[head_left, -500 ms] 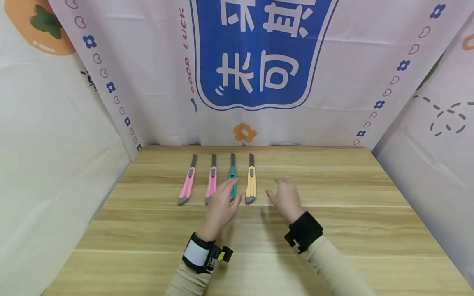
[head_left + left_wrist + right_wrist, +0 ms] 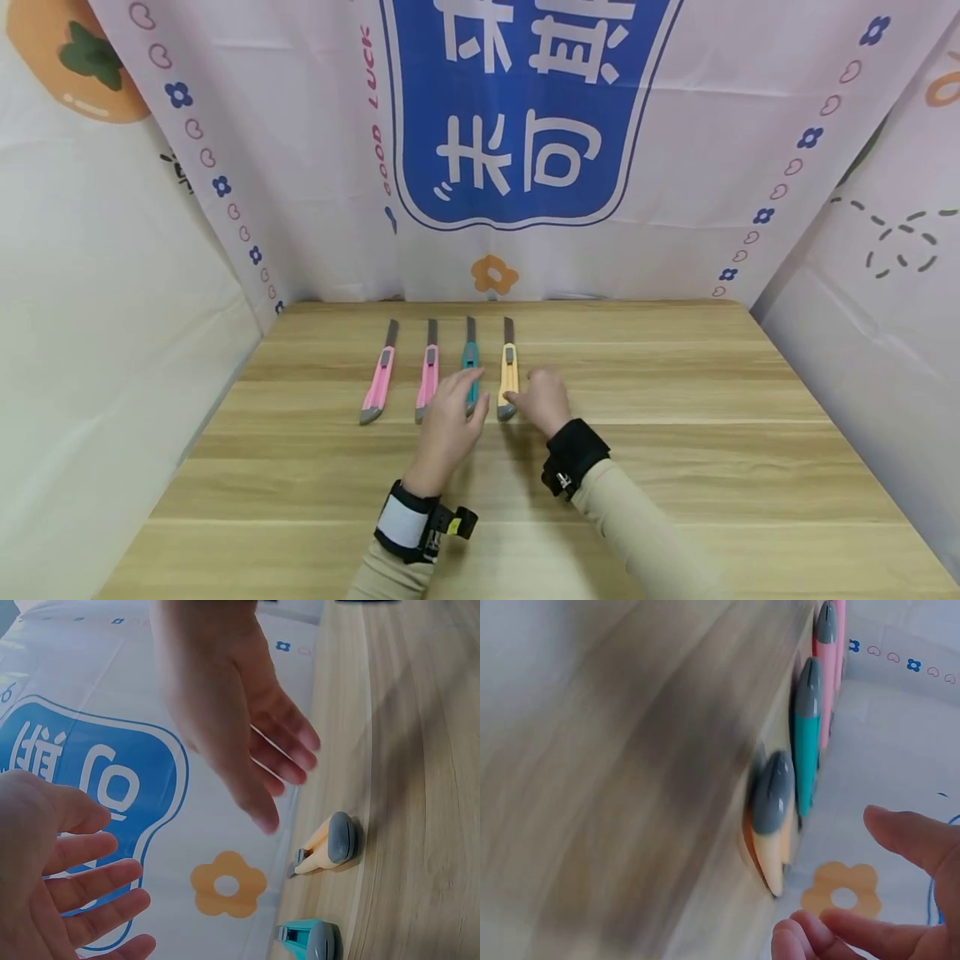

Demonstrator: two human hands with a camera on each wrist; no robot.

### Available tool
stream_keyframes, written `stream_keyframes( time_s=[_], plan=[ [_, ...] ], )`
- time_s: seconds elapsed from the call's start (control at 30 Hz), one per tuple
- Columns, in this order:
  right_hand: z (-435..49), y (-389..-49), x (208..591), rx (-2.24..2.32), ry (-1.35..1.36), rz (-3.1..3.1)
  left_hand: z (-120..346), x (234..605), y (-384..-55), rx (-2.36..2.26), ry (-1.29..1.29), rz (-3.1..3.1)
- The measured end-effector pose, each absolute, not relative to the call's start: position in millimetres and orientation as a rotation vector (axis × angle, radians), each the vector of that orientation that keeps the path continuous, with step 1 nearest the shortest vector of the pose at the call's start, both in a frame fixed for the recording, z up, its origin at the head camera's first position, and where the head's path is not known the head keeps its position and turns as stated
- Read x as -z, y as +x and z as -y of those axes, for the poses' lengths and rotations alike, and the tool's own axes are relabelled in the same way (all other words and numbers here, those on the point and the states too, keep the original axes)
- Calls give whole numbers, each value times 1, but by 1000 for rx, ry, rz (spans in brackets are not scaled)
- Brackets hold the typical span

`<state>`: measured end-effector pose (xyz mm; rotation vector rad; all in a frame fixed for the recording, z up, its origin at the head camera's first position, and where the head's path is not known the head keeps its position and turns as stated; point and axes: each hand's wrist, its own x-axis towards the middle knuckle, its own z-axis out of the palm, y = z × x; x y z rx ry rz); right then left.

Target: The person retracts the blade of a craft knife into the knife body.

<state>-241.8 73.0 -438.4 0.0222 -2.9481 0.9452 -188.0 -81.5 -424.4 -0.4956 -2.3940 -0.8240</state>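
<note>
Four utility knives lie in a row on the wooden table, blade ends away from me: a pink one [image 2: 378,382] at the far left, a second pink one [image 2: 427,375], a teal one [image 2: 470,355] and a yellow one [image 2: 509,367]. My left hand [image 2: 448,425] is over the lower part of the teal knife, fingers loosely spread and holding nothing. Just right of the yellow knife is my right hand [image 2: 545,403], its thumb over the handle's lower end. In the right wrist view, a gap shows between the right hand's fingers [image 2: 870,931] and the yellow knife [image 2: 769,840].
The wooden table [image 2: 712,467] ends at a printed cloth backdrop [image 2: 322,208], with more cloth on both sides. Black straps with small devices circle both wrists, such as the right wrist strap [image 2: 577,450].
My right hand has moved left, up to the yellow utility knife. The left hand has stayed almost in place, and the knives lie as before. The head view has tilted slightly.
</note>
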Motion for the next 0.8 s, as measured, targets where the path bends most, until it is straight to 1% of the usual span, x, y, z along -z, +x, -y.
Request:
stream_keyframes(
  time_s=[0.23, 0.53, 0.8],
  plan=[
    [-59, -252, 453, -1069, -120, 2984, 80, 423, -187, 837, -484, 2389],
    [-51, -257, 464, -908, -217, 2976, 76, 423, -185, 872, -462, 2419],
    [-38, -262, 468, -777, -363, 2967, 77, 420, -190, 885, -454, 2398]
  ],
)
